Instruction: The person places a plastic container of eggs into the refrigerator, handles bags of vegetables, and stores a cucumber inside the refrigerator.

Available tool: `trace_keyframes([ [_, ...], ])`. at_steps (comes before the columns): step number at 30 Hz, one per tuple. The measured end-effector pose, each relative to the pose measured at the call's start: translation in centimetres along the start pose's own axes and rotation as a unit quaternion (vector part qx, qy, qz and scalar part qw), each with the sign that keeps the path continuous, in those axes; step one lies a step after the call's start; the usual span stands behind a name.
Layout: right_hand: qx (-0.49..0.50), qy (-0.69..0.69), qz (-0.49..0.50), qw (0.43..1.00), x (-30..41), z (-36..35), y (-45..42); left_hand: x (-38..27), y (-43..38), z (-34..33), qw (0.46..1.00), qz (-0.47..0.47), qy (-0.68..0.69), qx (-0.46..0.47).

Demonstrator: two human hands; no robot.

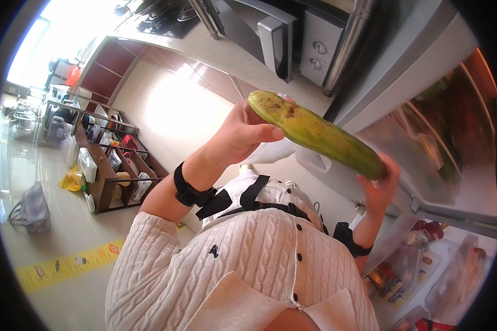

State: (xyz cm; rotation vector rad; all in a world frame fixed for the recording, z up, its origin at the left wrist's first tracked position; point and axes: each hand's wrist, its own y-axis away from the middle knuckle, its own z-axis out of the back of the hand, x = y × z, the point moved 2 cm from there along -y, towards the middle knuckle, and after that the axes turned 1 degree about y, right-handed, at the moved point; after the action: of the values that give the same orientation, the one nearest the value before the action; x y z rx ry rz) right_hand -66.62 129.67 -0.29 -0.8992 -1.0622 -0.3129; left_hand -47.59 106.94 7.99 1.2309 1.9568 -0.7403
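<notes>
A large yellow-green cucumber [317, 134] with brown blemishes is held up at a slant between my two hands. My left hand [248, 134] grips its upper-left end, thumb on the near side. At the lower-right end, my right hand [381, 182] closes around the tip, its fingers partly hidden by the cucumber. Below the cucumber is a whitish plastic bag [273, 152]; what supports it cannot be told. Black straps circle both my wrists.
On the right, an open refrigerator [401, 74] shows a clear-fronted compartment above bagged food [455, 281]. A microwave oven [323, 47] stands on the counter [178, 49] ahead. To the left are a brown shelf unit [107, 180] with bags and a plaid bag [33, 209] on the floor.
</notes>
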Motion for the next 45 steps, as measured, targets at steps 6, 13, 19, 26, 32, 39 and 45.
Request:
trace_keyframes([
  [6, -0.002, -0.004, 0.027, 1.0, 0.1, 0.0, -0.3, -0.1, 0.5, 0.1, 1.0, 0.025, -0.005, -0.003],
  [13, 0.016, -0.055, -0.047, 0.997, -0.7, 0.6, 0.5, -0.2, 0.5, -0.4, 0.998, 0.054, -0.022, -0.024],
  [19, 0.008, -0.134, -0.147, 0.98, -2.9, 4.2, 1.4, -0.3, 1.1, 0.5, 0.989, 0.055, -0.134, 0.017],
  [26, 0.074, -0.007, -0.167, 0.983, -2.6, 5.8, 0.8, -0.2, 0.9, -0.2, 0.979, 0.036, -0.2, -0.01],
  [32, 0.107, 0.054, -0.139, 0.983, -2.8, 2.9, 0.3, -0.4, -0.4, -2.3, 0.975, 0.052, -0.217, -0.008],
  [39, 0.11, 0.152, -0.106, 0.977, -2.5, 0.0, 0.2, -0.3, -0.5, -2.2, 0.973, 0.048, -0.227, -0.008],
  [45, 0.119, 0.168, -0.112, 0.972, -3.2, -1.3, 0.8, 0.2, -1.0, -2.7, 0.975, 0.073, -0.211, 0.02],
])
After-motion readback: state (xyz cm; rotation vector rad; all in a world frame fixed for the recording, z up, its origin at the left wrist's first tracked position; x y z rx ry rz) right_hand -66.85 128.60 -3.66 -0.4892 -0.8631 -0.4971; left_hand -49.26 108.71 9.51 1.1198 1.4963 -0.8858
